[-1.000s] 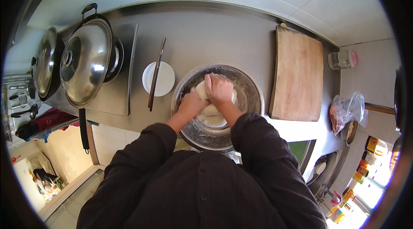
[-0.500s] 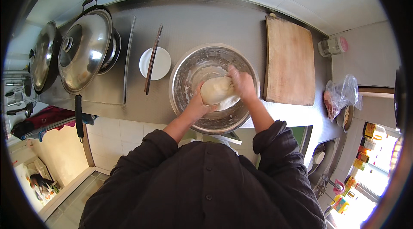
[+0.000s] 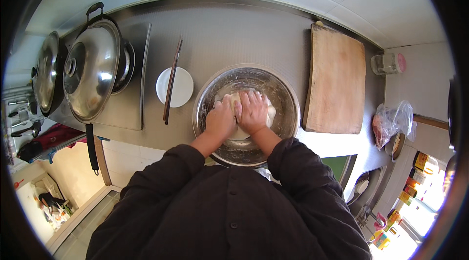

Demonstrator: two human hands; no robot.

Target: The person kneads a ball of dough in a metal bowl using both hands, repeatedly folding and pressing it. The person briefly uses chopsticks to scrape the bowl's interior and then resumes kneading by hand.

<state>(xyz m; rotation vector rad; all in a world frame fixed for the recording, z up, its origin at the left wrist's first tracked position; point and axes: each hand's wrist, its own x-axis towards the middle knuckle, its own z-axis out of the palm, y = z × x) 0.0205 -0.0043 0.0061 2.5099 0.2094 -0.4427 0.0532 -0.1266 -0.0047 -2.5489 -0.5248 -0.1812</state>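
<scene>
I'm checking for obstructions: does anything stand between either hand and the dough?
Nothing visible does. The left hand and right hand both touch the dough directly; the metal bowl surrounds it without coming between.

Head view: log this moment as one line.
left hand: on dough; right hand: on dough; dough: in metal bowl; chopsticks: across white dish; cutting board: right of metal bowl
</scene>
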